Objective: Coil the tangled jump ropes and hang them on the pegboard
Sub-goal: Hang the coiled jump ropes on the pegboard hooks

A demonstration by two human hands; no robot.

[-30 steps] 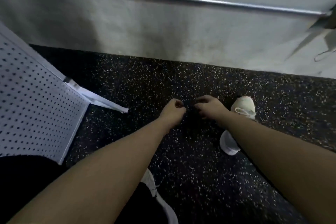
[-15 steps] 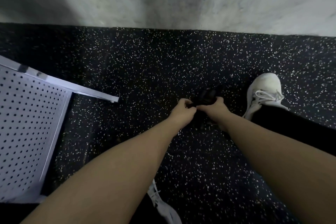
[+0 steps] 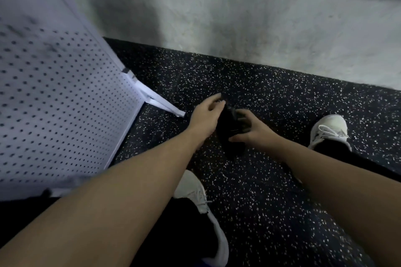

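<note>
The grey concrete wall (image 3: pixel 260 28) with its metal rail fills the top of your view, and the black rubber floor flecked with white (image 3: pixel 260 201) runs below it. To your left stands the white perforated metal pegboard (image 3: pixel 54 104), tilted in the view and resting on the floor beside the wall; it is near your reach, which is likely why you crouch here to work. I see no pegs or hooks on the part that shows.

Your white laced shoes (image 3: pixel 327 130) are planted either side of the work, one ahead to the right and one close below your left arm, so the bundle sits between your feet.

The task's thing, a dark black bundle of jump rope (image 3: pixel 230 128), is held low over the floor between your hands; it is too dark to say how many ropes or how neatly coiled. Your right hand (image 3: pixel 251 130) grips it from the side, fingers curled round its strands. Your left hand (image 3: pixel 206 115) rests against the other side with fingers straight and fairly wide, seemingly steadying the loops while the right gathers them. Nothing hangs on the board yet.
</note>
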